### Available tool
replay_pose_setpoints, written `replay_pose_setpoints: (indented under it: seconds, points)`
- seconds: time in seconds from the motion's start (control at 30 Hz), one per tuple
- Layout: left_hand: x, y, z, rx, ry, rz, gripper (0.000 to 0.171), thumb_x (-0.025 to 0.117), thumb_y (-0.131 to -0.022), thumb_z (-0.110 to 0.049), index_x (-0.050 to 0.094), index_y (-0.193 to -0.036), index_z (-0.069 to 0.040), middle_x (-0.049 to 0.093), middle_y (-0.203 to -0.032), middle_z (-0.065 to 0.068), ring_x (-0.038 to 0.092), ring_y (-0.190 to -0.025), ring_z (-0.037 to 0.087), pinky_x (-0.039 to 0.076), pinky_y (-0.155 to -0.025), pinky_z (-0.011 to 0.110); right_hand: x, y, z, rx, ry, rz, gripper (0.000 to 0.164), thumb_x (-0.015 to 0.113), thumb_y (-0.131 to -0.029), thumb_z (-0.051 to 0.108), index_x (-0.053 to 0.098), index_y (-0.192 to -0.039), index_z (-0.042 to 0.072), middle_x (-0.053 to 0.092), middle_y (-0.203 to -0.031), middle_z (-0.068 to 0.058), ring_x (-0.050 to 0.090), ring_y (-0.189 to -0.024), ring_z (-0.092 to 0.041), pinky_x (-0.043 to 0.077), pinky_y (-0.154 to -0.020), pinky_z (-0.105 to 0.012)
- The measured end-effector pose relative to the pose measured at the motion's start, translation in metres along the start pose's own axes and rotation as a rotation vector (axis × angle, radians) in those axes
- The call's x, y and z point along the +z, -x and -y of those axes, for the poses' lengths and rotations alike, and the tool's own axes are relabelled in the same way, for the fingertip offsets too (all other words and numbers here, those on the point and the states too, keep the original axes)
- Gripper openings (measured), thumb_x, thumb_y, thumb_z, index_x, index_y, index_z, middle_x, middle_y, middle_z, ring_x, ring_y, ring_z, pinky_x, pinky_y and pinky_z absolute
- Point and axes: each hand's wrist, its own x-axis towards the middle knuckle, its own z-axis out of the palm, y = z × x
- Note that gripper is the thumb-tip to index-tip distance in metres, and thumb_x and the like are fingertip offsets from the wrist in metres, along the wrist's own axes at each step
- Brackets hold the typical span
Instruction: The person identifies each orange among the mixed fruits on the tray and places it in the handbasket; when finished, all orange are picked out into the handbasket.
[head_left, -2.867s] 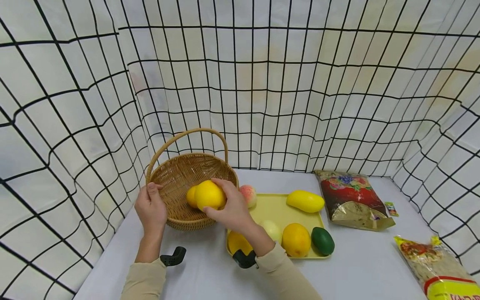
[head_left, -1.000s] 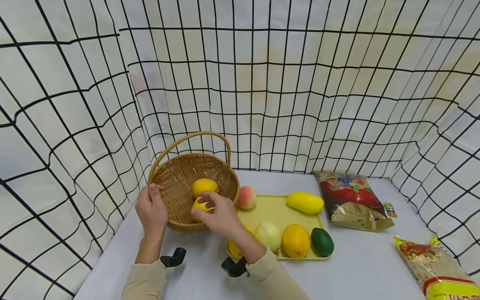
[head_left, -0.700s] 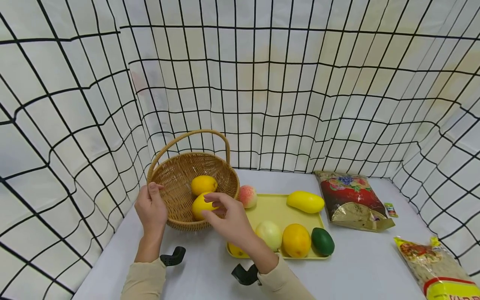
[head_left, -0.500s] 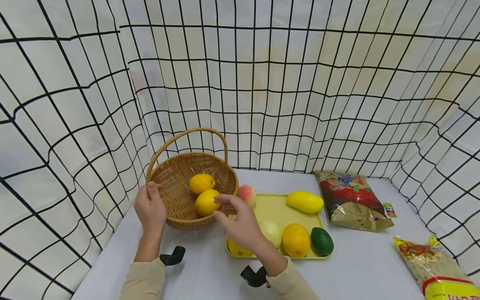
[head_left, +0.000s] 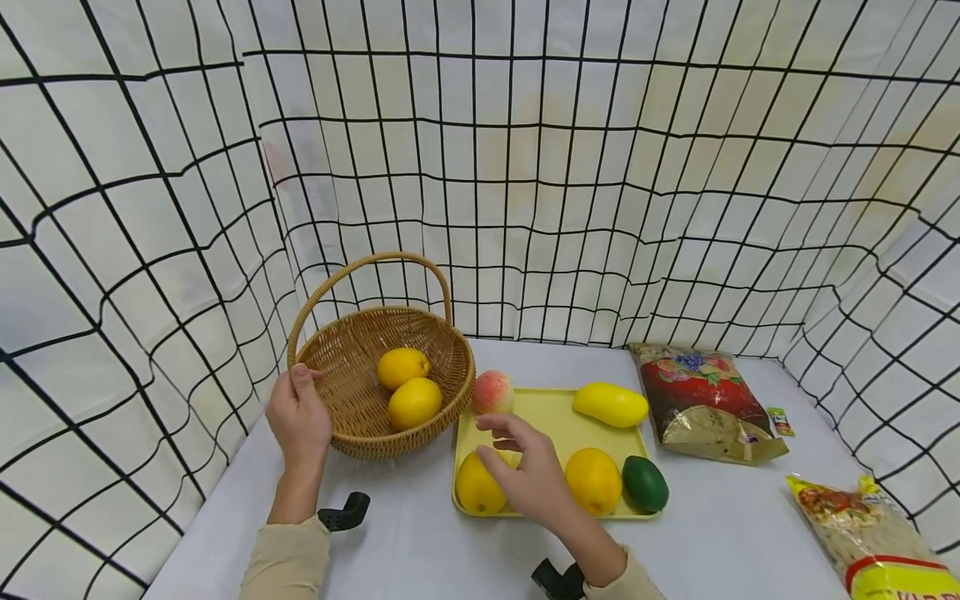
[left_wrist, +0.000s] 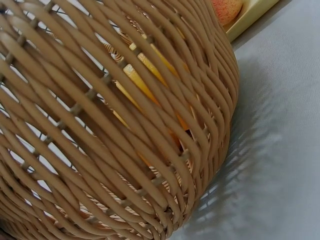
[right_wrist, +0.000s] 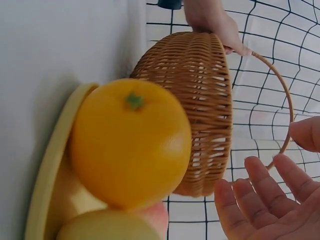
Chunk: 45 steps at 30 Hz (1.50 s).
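Note:
My left hand grips the left rim of a wicker basket, tilted so its mouth faces me. Two yellow lemons lie inside. My right hand is over the front of a yellow tray, fingers loosely bent and holding nothing. Close to its fingertips, at the tray's front left corner, sits a yellow-orange fruit. An orange with a green stem mark looms in the right wrist view, beside a pale fruit. The left wrist view shows mostly basket weave.
Also on the tray are a peach, a mango, another orange fruit and a dark green avocado. To the right lie a red and gold bag, a small packet and a yellow bag. Black netting surrounds the table.
My right hand let go of a lemon in the basket, then drew back right and toward me, over the tray. The left hand keeps its grip; the basket shifts slightly.

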Motion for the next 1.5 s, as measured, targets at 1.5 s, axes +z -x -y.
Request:
replay_pose_setpoints:
  seconds: [1.5]
  points:
    - [0.000, -0.001, 0.002, 0.025, 0.016, -0.010, 0.051, 0.038, -0.107, -0.031, 0.063, -0.091, 0.010, 0.054, -0.076, 0.019, 0.036, -0.063, 0.004, 0.028, -0.063, 0.036, -0.083, 0.055, -0.060, 0.204, 0.256, -0.327, 0.050, 0.081, -0.081, 0.011, 0.060, -0.126, 0.010, 0.059, -0.129, -0.005, 0.052, -0.121, -0.019, 0.042, -0.103, -0.035]
